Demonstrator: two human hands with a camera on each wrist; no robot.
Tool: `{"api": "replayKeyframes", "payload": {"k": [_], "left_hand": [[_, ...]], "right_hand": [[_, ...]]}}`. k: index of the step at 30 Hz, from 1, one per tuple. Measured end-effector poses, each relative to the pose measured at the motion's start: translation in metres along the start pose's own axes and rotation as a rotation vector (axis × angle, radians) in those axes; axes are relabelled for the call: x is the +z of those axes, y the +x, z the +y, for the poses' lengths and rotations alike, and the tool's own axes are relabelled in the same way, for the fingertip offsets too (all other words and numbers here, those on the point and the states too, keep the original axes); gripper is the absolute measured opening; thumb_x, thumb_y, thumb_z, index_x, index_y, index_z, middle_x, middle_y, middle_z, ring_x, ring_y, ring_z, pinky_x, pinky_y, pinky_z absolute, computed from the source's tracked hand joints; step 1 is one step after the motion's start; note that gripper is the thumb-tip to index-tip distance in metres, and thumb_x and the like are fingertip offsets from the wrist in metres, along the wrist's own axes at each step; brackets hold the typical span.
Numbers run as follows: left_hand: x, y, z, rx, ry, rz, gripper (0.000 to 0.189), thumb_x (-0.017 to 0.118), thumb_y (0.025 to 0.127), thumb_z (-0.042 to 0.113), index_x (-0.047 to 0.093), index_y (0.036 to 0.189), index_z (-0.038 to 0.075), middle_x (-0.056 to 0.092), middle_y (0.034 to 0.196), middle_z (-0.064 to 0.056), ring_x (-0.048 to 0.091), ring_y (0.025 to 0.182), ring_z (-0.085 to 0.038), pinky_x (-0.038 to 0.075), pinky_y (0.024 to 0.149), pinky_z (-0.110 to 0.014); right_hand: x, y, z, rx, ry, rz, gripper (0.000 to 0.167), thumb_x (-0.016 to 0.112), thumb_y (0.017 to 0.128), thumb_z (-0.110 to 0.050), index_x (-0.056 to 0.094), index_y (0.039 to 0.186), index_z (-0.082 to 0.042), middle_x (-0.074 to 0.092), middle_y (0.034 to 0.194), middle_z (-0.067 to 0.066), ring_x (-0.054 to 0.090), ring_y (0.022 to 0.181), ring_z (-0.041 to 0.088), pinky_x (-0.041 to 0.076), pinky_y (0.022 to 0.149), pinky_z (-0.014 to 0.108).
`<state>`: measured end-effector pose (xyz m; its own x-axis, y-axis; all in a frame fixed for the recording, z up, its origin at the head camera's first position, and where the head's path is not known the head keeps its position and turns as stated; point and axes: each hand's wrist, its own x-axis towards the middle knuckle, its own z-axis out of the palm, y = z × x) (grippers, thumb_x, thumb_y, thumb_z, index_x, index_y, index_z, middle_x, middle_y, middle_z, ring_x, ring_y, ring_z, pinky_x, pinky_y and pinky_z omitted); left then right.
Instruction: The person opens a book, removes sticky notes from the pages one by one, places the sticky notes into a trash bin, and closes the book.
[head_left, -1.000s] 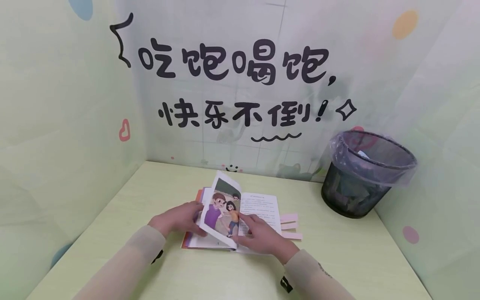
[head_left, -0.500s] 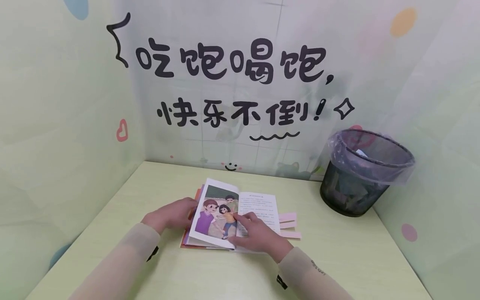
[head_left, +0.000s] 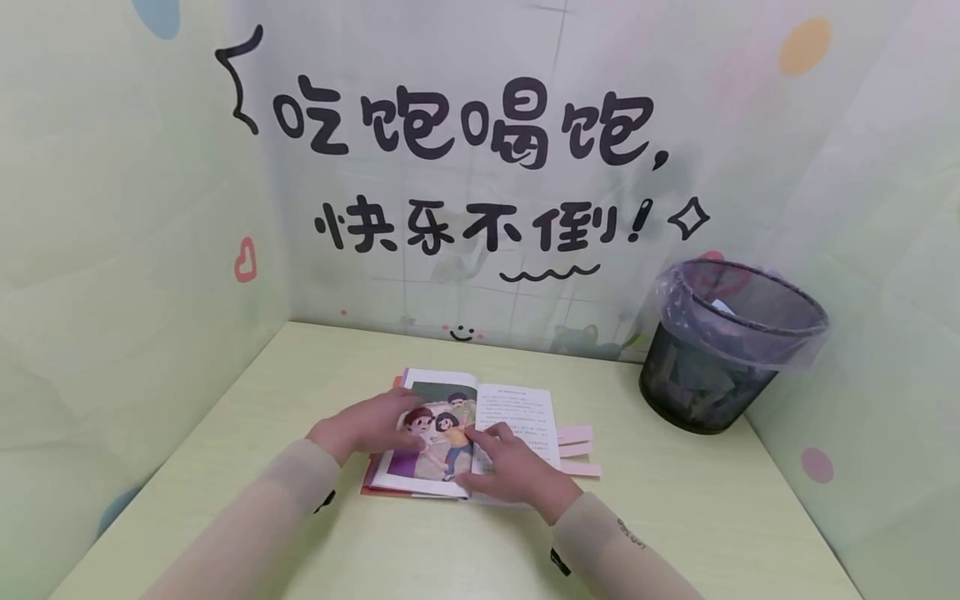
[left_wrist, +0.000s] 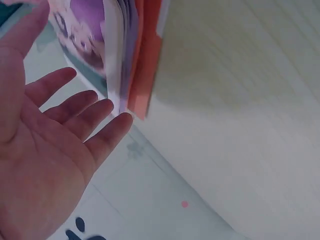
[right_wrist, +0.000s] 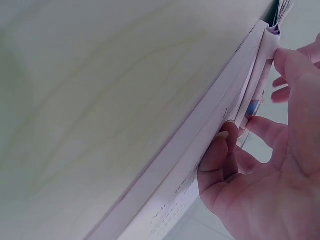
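Observation:
An open book [head_left: 517,408] lies on the table, a colourful illustration [head_left: 450,454] on its left page and printed text on its right. My left hand [head_left: 367,425] is over the left page's outer edge with its fingers extended. In the left wrist view, the fingers [left_wrist: 117,130] are spread beside the page edges and the orange cover [left_wrist: 147,55]. My right hand [head_left: 521,471] rests on the lower part of the book near the gutter. In the right wrist view, its thumb and index finger touch near the fold, while other fingers [right_wrist: 215,155] bend against the text page.
Pink paper tabs [head_left: 577,450] stick out from the book's right edge. A black mesh wastebasket [head_left: 701,383] with a translucent purple liner stands at the back right. Printed fabric walls [head_left: 480,292] enclose the table [head_left: 450,550] at the back and both sides.
The raised illustrated page has come down flat onto the left side. My left hand moved left to the book's edge, then back right over the page. My right hand stayed near the gutter.

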<state>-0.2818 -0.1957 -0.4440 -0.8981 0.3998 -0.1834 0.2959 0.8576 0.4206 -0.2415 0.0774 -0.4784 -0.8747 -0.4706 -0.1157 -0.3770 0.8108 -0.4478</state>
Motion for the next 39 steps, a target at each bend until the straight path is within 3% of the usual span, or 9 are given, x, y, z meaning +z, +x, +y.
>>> {"api": "replayKeyframes", "payload": {"k": [5, 12, 27, 34, 37, 39], "left_hand": [[0.014, 0.007, 0.014, 0.003, -0.004, -0.03, 0.094, 0.092, 0.087, 0.052, 0.052, 0.165, 0.019, 0.04, 0.175, -0.021, 0.045, 0.158, -0.047, 0.042, 0.125, -0.068], [0.021, 0.011, 0.025, -0.088, -0.038, -0.07, 0.099, 0.096, 0.081, 0.051, 0.049, 0.167, 0.033, 0.038, 0.178, -0.017, 0.044, 0.158, -0.045, 0.041, 0.123, -0.074], [0.022, 0.018, 0.026, -0.074, 0.044, -0.091, 0.104, 0.095, 0.082, 0.051, 0.046, 0.168, 0.017, 0.039, 0.177, -0.019, 0.042, 0.161, -0.045, 0.039, 0.126, -0.071], [0.023, 0.021, 0.03, -0.095, 0.068, -0.087, 0.104, 0.094, 0.083, 0.051, 0.047, 0.168, 0.017, 0.039, 0.176, -0.02, 0.042, 0.161, -0.045, 0.038, 0.127, -0.07], [0.023, 0.021, 0.031, -0.102, 0.065, -0.085, 0.104, 0.094, 0.083, 0.051, 0.047, 0.168, 0.017, 0.039, 0.176, -0.02, 0.041, 0.161, -0.045, 0.038, 0.127, -0.07], [0.024, 0.021, 0.031, -0.104, 0.064, -0.081, 0.104, 0.094, 0.082, 0.052, 0.047, 0.168, 0.017, 0.04, 0.176, -0.019, 0.04, 0.162, -0.045, 0.038, 0.127, -0.07]], "right_hand": [[0.002, 0.002, 0.001, 0.011, -0.007, -0.002, 0.083, 0.075, 0.099, -0.058, 0.046, 0.169, -0.024, 0.053, 0.149, 0.013, 0.064, 0.127, 0.032, 0.058, 0.111, 0.052], [0.002, 0.003, 0.0, 0.029, -0.009, -0.011, 0.083, 0.074, 0.099, -0.06, 0.045, 0.169, -0.026, 0.053, 0.151, 0.013, 0.062, 0.13, 0.032, 0.058, 0.112, 0.053], [0.001, 0.008, -0.002, 0.023, -0.034, -0.001, 0.083, 0.07, 0.101, -0.059, 0.041, 0.171, -0.027, 0.055, 0.149, 0.016, 0.063, 0.127, 0.031, 0.059, 0.111, 0.052], [-0.002, 0.01, 0.004, 0.019, 0.004, -0.03, 0.083, 0.069, 0.101, -0.062, 0.039, 0.172, -0.03, 0.052, 0.153, 0.017, 0.062, 0.133, 0.034, 0.057, 0.113, 0.056], [-0.008, 0.011, 0.01, 0.007, 0.034, -0.048, 0.078, 0.066, 0.105, -0.061, 0.041, 0.171, -0.027, 0.051, 0.155, 0.017, 0.064, 0.132, 0.034, 0.056, 0.115, 0.057], [-0.013, 0.012, 0.015, -0.011, 0.051, -0.025, 0.069, 0.063, 0.109, -0.053, 0.048, 0.167, -0.018, 0.055, 0.154, 0.019, 0.066, 0.133, 0.035, 0.054, 0.116, 0.057]]}}
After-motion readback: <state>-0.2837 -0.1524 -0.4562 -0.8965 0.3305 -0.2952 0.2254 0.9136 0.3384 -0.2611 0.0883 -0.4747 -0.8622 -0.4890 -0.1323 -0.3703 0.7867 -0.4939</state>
